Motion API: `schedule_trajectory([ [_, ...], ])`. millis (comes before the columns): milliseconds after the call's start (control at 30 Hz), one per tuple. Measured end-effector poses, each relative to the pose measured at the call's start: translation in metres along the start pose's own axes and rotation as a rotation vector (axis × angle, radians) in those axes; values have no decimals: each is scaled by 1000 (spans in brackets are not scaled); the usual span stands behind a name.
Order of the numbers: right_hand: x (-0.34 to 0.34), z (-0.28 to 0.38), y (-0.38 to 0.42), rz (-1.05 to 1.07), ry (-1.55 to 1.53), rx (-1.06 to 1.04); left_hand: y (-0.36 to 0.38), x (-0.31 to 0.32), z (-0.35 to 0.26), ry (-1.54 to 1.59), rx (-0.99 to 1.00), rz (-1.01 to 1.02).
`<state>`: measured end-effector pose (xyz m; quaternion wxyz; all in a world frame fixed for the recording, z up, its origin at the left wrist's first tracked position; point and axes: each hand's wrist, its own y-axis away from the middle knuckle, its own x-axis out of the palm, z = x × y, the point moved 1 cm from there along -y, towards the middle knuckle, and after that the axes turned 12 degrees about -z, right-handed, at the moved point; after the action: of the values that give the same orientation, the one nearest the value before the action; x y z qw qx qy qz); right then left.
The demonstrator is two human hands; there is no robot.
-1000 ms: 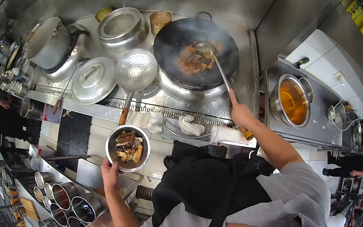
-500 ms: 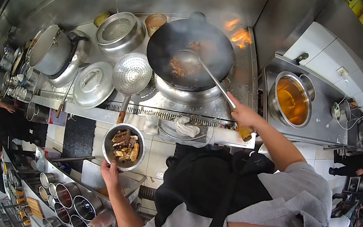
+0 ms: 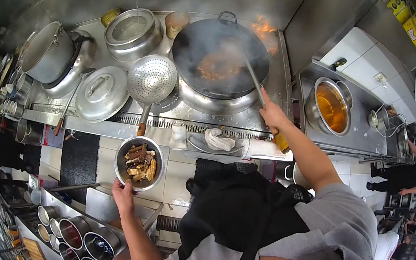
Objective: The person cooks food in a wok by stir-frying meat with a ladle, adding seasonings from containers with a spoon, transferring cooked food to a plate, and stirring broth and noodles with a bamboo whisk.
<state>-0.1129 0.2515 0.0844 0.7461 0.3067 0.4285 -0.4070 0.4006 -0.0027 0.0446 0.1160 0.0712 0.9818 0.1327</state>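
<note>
My left hand (image 3: 123, 194) grips the rim of a metal bowl (image 3: 120, 162), thumb at the near edge. Browned, fried-looking pieces of food (image 3: 141, 163) lie inside it. My right hand (image 3: 272, 113) is wrapped round the long handle of a ladle (image 3: 253, 74), whose wooden end pokes out below my fist. The ladle reaches into a black wok (image 3: 188, 45) on the stove, where smoke blurs its head. Reddish-brown minced bits (image 3: 212, 67) are spread over the wok's bottom. Flames (image 3: 264, 31) rise at the wok's right side.
A perforated strainer (image 3: 152, 78) rests on the stove, its handle reaching toward the bowl. Left of it are a lid (image 3: 102, 94) and a large pot (image 3: 46, 54). A basin of amber liquid (image 3: 332, 108) stands at right. Another person (image 3: 411, 176) is at far right.
The ladle has swung within the wok, its handle now steeper and its head lost in thicker smoke. The minced bits are more spread out. My left hand still holds the bowl.
</note>
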Motion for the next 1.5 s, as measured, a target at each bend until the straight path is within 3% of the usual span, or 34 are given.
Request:
schedule_trajectory([
  [33, -10, 18, 15, 75, -130, -86, -6, 0, -2, 2, 0, 14],
  [67, -31, 29, 32, 210, -326, 26, -12, -1, -6, -11, 1, 33],
  [200, -74, 56, 100, 253, -178, -83, -37, -3, -17, -78, 27, 81],
  [267, -90, 65, 119, 475, -247, 114, -47, -2, -23, -90, 30, 96],
  [300, -83, 53, 115, 469, -251, 125, -53, 3, -23, -94, 33, 107],
  [367, -60, 15, 97, 265, -77, -100, -64, 11, -24, -37, 39, 107],
  [433, -52, 11, 77, 190, -16, -73, -65, 24, -34, -47, 70, 126],
  [500, -47, 14, 55, 152, -217, 124, -65, 35, -44, -25, 79, 147],
  [533, -37, 17, 48, 148, -224, 120, -63, 39, -51, 8, 85, 153],
  [600, -18, 29, 29, -154, -38, 36, -64, 43, -52, 72, 70, 166],
  [633, -8, 38, 17, -163, -40, 27, -63, 45, -54, 99, 68, 167],
  [733, 17, 50, -15, -162, -28, 92, -50, 47, -65, 141, 44, 134],
  [800, 31, 42, -25, 17, -232, 23, -49, 42, -65, 153, 36, 136],
  [833, 26, 33, -21, 9, -239, 26, -49, 40, -64, 164, 19, 139],
  [900, 6, 10, -1, 29, -19, -309, -51, 34, -66, 134, 16, 131],
  [1067, -75, -13, 62, 169, 375, -221, -44, 56, -90, 302, -100, 127],
  [1167, -95, -20, 105, 146, 169, -202, -61, 94, -104, 395, -105, 273],
  [1267, -133, -7, 133, 294, -47, -32, -76, 153, -124, 445, -133, 341],
  [1333, -119, -32, 116, 268, 47, -107, -82, 201, -145, 398, 17, 426],
  [1433, -71, -68, 71, 147, 178, -221, -65, 272, -189, 162, 295, 333],
  [1500, -57, -75, 38, 58, 230, -164, -68, 323, -183, -330, 795, -20],
])
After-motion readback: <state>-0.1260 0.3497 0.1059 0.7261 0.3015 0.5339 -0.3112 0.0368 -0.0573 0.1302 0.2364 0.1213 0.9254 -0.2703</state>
